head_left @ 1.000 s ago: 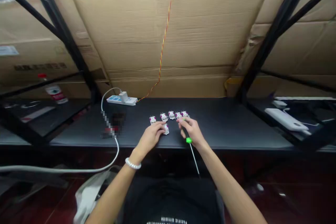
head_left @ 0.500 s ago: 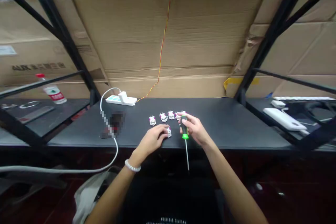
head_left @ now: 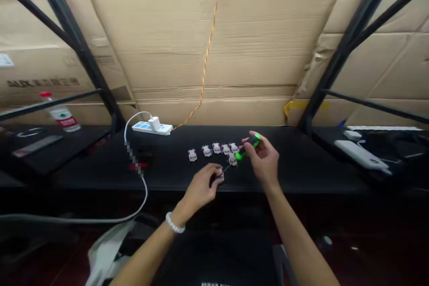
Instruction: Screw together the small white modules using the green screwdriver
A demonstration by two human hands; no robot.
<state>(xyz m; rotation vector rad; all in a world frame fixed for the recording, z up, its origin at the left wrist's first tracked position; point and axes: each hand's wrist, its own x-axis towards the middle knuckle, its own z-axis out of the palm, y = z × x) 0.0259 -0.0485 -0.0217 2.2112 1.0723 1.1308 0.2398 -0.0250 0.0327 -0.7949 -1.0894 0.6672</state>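
My left hand (head_left: 203, 184) pinches a small white-and-purple part (head_left: 220, 174) against the black tabletop near its front edge. In my right hand (head_left: 263, 156) is a screwdriver (head_left: 248, 146) with a black-and-green handle, held at a slant. Its thin shaft runs down to the left, and the tip reaches the part in my left hand; the exact contact point is too small to make out. Several similar white-and-purple parts (head_left: 216, 148) lie in a loose row behind my hands. One of them (head_left: 232, 159) sits just below the screwdriver's handle end.
A white power strip (head_left: 152, 128) with a plugged-in adapter stands at the back left, its white cable (head_left: 145, 187) hanging over the front edge. Cardboard (head_left: 208, 44) walls the back. Black metal posts (head_left: 330, 58) flank the desk. A bottle (head_left: 63, 114) stands left.
My right hand has turned the screwdriver from pointing down toward me to slanting left, its tip now at the part in my left hand. The left hand has shifted slightly nearer.
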